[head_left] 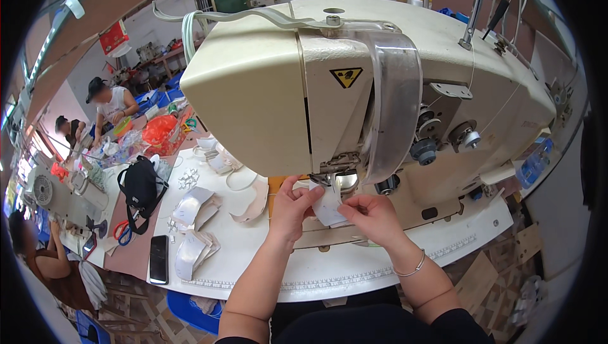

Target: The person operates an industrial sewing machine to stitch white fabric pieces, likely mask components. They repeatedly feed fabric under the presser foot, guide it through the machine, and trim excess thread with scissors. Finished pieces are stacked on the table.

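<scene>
Close to the needle area of a large cream sewing machine (pixel 247 97), a small white piece of material (pixel 329 207) is held between my two hands. My left hand (pixel 293 208) pinches its left side, fingertips near the presser foot. On the other side, my right hand (pixel 375 218) has thumb and fingers closed on its right edge. The upper end of the piece runs up under the machine head, and the needle itself is hidden. Stacks of curved whitish cut pieces (pixel 193 254) lie on the white table (pixel 253 275) to the left of my left forearm.
A black phone (pixel 159 260), blue-and-red-handled scissors (pixel 123 232) and a black bag (pixel 143 187) lie further left. Loose curved strips (pixel 252 201) rest left of the machine. A ruler tape (pixel 380 270) follows the front edge. Other people work at the far left.
</scene>
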A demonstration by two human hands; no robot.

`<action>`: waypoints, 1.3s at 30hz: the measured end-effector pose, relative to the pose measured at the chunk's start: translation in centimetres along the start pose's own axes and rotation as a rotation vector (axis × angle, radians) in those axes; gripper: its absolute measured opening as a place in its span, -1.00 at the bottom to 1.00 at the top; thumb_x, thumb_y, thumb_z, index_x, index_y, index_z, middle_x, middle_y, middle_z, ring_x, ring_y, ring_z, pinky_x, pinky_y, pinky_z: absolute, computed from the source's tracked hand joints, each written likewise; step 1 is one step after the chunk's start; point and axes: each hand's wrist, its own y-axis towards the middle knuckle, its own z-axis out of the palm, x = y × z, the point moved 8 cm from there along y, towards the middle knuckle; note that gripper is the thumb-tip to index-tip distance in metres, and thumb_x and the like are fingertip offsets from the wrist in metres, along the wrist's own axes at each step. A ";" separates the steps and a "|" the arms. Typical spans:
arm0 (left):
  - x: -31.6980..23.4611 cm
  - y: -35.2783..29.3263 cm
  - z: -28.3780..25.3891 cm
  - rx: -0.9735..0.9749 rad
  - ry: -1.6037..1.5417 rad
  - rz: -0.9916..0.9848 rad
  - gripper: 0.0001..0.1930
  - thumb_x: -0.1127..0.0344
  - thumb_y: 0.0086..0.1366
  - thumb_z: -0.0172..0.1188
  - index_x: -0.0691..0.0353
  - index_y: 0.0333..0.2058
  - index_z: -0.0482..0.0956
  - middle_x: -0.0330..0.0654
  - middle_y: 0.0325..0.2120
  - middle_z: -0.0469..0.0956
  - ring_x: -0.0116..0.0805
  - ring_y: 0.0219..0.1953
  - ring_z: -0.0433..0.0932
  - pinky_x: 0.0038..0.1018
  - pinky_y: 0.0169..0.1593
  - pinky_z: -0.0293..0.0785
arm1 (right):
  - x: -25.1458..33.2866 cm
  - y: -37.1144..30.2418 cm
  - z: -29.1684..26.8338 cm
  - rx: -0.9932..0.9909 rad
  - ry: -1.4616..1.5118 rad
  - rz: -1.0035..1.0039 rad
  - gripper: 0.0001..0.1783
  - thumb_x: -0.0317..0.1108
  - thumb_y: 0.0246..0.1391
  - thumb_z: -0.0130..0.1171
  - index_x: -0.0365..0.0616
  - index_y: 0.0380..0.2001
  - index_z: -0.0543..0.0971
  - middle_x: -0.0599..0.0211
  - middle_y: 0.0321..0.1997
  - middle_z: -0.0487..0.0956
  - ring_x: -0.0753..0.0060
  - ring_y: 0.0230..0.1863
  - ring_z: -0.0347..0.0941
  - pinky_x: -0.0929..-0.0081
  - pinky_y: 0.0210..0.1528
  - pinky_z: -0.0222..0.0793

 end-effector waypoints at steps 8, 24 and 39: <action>3.5 -3.1 0.5 -0.119 -0.219 -0.015 -0.53 0.35 0.11 0.21 0.35 -0.05 0.24 -0.17 -0.43 0.51 -0.44 -0.43 0.52 -0.53 -0.39 0.48 | -0.4 0.2 0.3 0.019 0.222 0.098 -0.80 -0.36 -0.03 0.19 -0.32 -0.41 0.55 0.42 -0.54 0.53 0.68 -0.53 0.41 0.72 -0.46 0.34; 3.2 -2.2 0.8 -0.002 -0.333 -0.034 -0.91 0.39 0.18 0.10 0.25 -0.36 0.42 -0.22 -0.51 0.51 -0.48 -0.50 0.50 -0.63 -0.43 0.43 | -1.0 0.2 1.5 -0.055 0.480 0.116 -0.82 -0.38 -0.05 0.22 -0.30 -0.43 0.56 0.35 -0.53 0.55 0.63 -0.49 0.48 0.73 -0.41 0.39; 2.0 -0.7 1.1 0.054 -0.307 -0.116 -0.88 0.39 0.11 0.20 0.28 -0.41 0.48 -0.25 -0.56 0.50 -0.57 -0.61 0.43 -0.70 -0.56 0.37 | 4.2 -2.4 -4.8 -0.712 -0.031 -0.659 -0.78 -0.43 -0.13 0.20 -0.25 -0.36 0.47 0.35 -0.44 0.52 0.53 -0.43 0.43 0.57 -0.35 0.34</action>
